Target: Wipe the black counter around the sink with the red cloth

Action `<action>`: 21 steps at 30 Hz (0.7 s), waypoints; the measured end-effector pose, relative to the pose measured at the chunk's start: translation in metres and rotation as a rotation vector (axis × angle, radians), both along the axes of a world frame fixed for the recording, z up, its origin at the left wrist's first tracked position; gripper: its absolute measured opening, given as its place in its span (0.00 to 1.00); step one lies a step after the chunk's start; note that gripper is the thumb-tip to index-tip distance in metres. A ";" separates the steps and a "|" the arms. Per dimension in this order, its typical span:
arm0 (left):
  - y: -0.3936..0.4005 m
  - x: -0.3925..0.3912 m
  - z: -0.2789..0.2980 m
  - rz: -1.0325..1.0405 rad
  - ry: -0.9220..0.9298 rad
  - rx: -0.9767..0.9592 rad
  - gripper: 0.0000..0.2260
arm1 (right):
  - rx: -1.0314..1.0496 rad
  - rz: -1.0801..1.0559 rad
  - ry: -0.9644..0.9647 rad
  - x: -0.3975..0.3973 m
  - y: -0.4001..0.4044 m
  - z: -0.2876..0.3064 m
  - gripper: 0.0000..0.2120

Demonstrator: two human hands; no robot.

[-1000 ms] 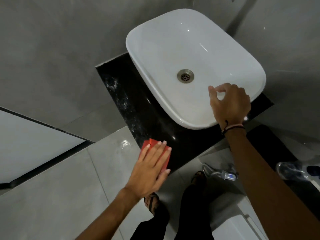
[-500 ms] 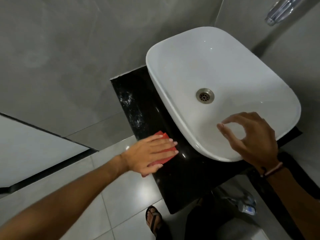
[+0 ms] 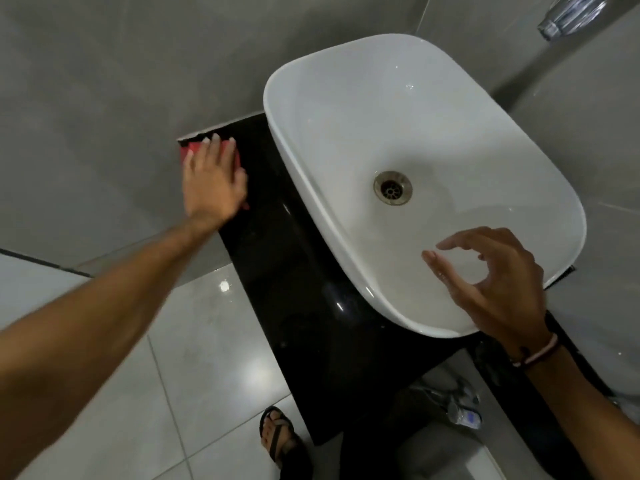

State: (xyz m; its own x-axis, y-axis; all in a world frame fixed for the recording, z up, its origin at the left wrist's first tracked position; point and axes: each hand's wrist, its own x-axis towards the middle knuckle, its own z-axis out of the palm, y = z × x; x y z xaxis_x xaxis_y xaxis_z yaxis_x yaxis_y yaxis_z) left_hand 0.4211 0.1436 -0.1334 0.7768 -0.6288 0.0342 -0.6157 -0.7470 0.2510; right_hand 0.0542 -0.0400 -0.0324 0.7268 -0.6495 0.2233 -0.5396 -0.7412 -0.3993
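The black counter [image 3: 287,271] runs along the left and front of a white basin sink [image 3: 346,133]. My left hand [image 3: 213,181] lies flat on the red cloth [image 3: 188,148], pressing it onto the counter's far left corner against the grey wall. Only the cloth's edges show around my fingers. My right hand [image 3: 498,289] hovers over the sink's near right rim, fingers curled apart and holding nothing. A cord bracelet sits on that wrist.
A chrome tap [image 3: 571,12] sticks out of the wall at the top right. Grey wall tiles surround the counter. Below are glossy floor tiles [image 3: 207,358], my sandalled foot [image 3: 277,434] and a plastic bottle [image 3: 464,410] under the counter's front edge.
My left hand has slid the red cloth from the counter's front left edge along its left side to the far corner by the wall. The right hand lifted off the sink rim.
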 end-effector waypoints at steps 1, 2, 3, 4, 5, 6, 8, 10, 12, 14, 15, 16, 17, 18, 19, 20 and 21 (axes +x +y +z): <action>-0.004 -0.034 -0.001 0.042 0.000 0.027 0.28 | 0.005 -0.001 0.012 0.000 0.000 0.001 0.21; -0.004 -0.076 -0.002 0.050 -0.002 0.064 0.29 | 0.015 0.000 0.019 0.000 0.002 0.003 0.21; -0.004 -0.123 -0.004 0.024 0.007 0.090 0.29 | 0.028 -0.001 0.025 0.000 0.003 0.003 0.21; -0.001 -0.173 -0.003 -0.028 0.013 0.102 0.29 | 0.042 -0.001 0.022 0.000 0.004 0.004 0.21; 0.004 -0.221 -0.004 -0.090 0.018 0.096 0.29 | 0.054 -0.004 0.020 0.000 0.005 0.004 0.21; 0.010 -0.267 -0.005 -0.162 0.038 0.079 0.29 | 0.063 -0.009 0.025 0.000 0.006 0.005 0.20; 0.021 -0.332 -0.006 -0.348 0.064 0.071 0.28 | 0.058 -0.011 0.021 0.000 0.008 0.006 0.20; 0.032 -0.349 -0.004 -0.501 0.080 0.063 0.28 | 0.028 0.007 0.017 0.000 0.009 0.006 0.20; 0.043 -0.323 -0.006 -0.719 0.040 0.039 0.28 | 0.013 0.032 0.016 -0.002 0.008 0.006 0.22; 0.049 -0.271 -0.009 -1.049 0.027 0.010 0.27 | 0.003 0.055 0.007 -0.003 0.007 0.005 0.22; 0.048 -0.238 -0.010 -1.190 0.008 -0.011 0.26 | -0.007 0.062 0.002 -0.003 0.006 0.004 0.22; 0.045 -0.204 -0.010 -1.278 -0.012 -0.033 0.26 | -0.015 0.066 -0.006 -0.004 0.005 0.004 0.22; 0.041 -0.166 -0.010 -1.304 -0.029 -0.044 0.25 | -0.021 0.066 -0.018 -0.003 0.004 0.003 0.22; 0.036 -0.126 -0.008 -1.274 -0.045 -0.037 0.25 | -0.030 0.060 -0.034 -0.003 0.002 0.002 0.21; 0.030 -0.086 -0.006 -1.201 -0.063 -0.017 0.25 | -0.039 0.055 -0.054 -0.003 0.001 0.001 0.20; 0.025 -0.046 -0.005 -1.098 -0.076 0.006 0.25 | -0.047 0.056 -0.074 -0.003 -0.001 0.000 0.19; 0.021 -0.009 -0.003 -0.966 -0.075 0.026 0.25 | -0.055 0.064 -0.090 -0.003 -0.003 -0.002 0.19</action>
State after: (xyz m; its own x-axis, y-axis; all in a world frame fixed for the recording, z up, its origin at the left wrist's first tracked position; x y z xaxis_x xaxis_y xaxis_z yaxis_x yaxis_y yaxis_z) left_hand 0.4120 0.1647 -0.1360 -0.0791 -0.9961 0.0394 -0.9806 0.0848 0.1765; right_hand 0.0512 -0.0426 -0.0340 0.7421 -0.5870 0.3237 -0.4539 -0.7953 -0.4018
